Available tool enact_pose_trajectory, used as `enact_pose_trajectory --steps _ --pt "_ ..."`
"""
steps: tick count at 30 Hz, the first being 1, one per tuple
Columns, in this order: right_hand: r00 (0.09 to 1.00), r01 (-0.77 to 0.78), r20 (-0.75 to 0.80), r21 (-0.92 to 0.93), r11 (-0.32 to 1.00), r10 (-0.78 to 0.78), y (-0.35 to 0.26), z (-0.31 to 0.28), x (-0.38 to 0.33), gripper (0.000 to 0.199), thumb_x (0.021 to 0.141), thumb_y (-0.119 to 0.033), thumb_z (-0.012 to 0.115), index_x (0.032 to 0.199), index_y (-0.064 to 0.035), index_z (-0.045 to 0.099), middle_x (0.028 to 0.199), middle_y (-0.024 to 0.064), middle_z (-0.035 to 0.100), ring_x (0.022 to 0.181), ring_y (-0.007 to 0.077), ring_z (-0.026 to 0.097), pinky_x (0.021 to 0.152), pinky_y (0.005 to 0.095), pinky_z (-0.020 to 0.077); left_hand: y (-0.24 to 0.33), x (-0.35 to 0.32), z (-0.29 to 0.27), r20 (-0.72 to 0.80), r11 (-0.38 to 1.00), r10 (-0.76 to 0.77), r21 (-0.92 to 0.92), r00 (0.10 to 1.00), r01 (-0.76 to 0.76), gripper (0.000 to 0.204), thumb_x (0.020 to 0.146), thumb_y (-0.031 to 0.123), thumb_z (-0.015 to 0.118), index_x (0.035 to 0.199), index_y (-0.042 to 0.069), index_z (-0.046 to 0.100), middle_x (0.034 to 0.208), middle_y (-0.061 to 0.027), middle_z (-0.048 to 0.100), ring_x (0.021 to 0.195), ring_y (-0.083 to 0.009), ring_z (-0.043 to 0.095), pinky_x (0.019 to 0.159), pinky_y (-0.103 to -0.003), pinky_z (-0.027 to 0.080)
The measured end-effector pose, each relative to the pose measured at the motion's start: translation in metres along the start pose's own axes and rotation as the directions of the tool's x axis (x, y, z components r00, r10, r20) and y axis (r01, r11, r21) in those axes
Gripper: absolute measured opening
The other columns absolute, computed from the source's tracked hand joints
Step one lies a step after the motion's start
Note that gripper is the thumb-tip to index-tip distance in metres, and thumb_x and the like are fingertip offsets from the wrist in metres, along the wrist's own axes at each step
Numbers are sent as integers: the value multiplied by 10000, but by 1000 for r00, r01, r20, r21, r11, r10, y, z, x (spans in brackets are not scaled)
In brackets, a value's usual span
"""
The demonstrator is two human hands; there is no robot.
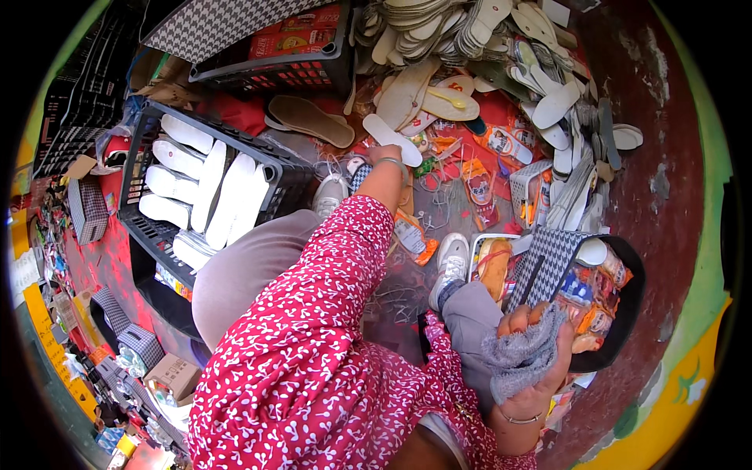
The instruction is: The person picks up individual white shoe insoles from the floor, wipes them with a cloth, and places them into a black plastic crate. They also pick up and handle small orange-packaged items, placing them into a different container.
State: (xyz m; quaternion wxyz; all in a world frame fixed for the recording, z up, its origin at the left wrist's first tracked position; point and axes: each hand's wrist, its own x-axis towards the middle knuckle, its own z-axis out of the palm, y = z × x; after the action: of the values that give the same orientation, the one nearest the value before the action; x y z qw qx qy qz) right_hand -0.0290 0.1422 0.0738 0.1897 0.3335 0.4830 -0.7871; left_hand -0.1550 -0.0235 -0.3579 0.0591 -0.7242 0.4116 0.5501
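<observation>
Left hand [384,155]: white insole [395,140] | black crate [288,188] beside | insole heap [431,27] beyond

The cloth [521,348] is grey, insole [392,137] white, sleeve [333,251] white-printed red.

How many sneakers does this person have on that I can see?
2. The left sneaker, partly hidden, is just left of the outstretched left sleeve; the right sneaker is up and left of the gray cloth in the right hand.
</observation>
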Motion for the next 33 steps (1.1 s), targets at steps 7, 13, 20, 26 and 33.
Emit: enact_pose_trajectory --steps 7,13,20,26,33 --pt "1000 -15 10 28 999 15 4 -1 -3 377 882 -411 430 829 -42 481 745 127 523 675 243 511 597 357 443 -21 49 -1 424 897 -63 -373 903 238 390 776 5 605 1133 -64 464 1035 -180 599 887 -296 626 728 -402 521" --pt "999 -23 34 11 1000 23 7 2 -6 368 879 -407 440 822 -45 478 733 128 523 651 240 508 575 357 440 -14 50 -1 552 811 6 -490 834 318 320 842 44 506 1149 -30 454 1082 -165 564 930 -330 598 786 -463 507" --pt "997 -62 35 4 998 62 2 -3 -6 320 874 -328 471 907 -15 531 770 121 576 697 236 573 638 365 483 -48 16 -37 669 735 232 -596 706 323 405 798 -33 481 1197 -34 405 1103 -183 537 1006 -351 554 885 -485 454" --pt "958 75 287 -168 983 -24 -9 -23 10 214 789 -131 524 955 3 543 864 102 592 811 197 591 739 304 486 -48 -64 -94 857 835 375 -478 354 272 537 736 -81 504 1255 -20 381 1164 -169 536 1055 -330 548 945 -457 423" --pt "941 263 306 -380 887 -148 -40 -42 32 208 806 -24 515 1001 40 550 868 70 604 895 149 582 775 244 460 38 -196 -142 911 915 404 -401 -86 42 542 726 -43 565 1243 -15 403 1124 -136 567 1024 -259 575 934 -381 441"
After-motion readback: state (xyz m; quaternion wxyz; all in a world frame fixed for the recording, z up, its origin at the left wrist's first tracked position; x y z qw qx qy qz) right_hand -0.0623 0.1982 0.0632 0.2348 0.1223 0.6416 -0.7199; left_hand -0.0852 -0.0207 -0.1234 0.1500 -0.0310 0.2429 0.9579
